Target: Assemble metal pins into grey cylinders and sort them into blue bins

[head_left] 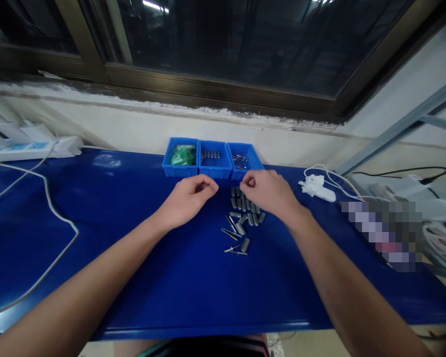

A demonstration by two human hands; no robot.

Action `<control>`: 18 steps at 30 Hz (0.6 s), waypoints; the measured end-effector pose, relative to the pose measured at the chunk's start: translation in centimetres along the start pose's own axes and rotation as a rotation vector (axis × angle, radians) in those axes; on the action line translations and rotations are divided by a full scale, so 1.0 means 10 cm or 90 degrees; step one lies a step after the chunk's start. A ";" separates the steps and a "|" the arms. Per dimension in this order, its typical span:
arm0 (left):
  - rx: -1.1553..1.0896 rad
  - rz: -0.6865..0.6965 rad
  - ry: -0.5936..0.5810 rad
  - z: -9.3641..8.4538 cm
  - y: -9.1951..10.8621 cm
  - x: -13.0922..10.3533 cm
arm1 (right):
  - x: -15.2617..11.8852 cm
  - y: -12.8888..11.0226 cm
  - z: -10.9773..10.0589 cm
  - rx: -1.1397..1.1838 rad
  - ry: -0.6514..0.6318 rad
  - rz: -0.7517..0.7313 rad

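My left hand [188, 199] hovers in front of the blue bins, thumb and forefinger closed in a pinch. Whatever it holds, if anything, is too small or hidden. To the right, my right hand [271, 192] is over a group of dark grey metal cylinders [244, 204], its fingers curled together and partly covering them; I cannot make out anything in its grip. Nearer to me lie more loose cylinders [245, 244] and several thin pop rivets [230, 233] with long pins.
Three blue bins stand by the wall: the left bin [178, 171] has green pieces, the middle bin [216, 173] cylinders, the right bin [255, 157] rivets. A white cable [49, 198] and power strip [40, 148] are at left; a white object [317, 188] and pixelated item lie right.
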State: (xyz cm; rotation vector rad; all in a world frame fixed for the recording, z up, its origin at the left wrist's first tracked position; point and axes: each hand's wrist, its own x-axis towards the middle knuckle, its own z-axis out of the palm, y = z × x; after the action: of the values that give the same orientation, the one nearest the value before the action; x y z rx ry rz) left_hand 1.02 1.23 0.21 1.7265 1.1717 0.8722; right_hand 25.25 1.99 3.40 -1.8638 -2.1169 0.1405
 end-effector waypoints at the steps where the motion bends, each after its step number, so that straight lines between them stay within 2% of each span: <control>1: 0.007 0.007 0.000 0.01 -0.01 0.00 | -0.06 0.04 0.08 0.001 0.009 0.024; 6: 0.034 0.046 0.011 0.01 0.00 0.02 | -0.06 0.11 0.31 0.004 0.026 0.075; 10: 0.043 0.065 0.037 0.00 0.01 0.03 | 0.02 0.14 0.35 0.025 0.021 0.093; 18: 0.057 0.090 0.040 -0.01 0.01 0.05 | 0.11 0.28 0.37 0.122 0.043 0.213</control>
State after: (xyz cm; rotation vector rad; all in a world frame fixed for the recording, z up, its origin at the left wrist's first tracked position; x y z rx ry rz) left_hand 1.10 1.73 0.40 1.8845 1.1557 0.9776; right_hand 26.68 3.94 -0.65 -2.0566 -1.6697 0.3378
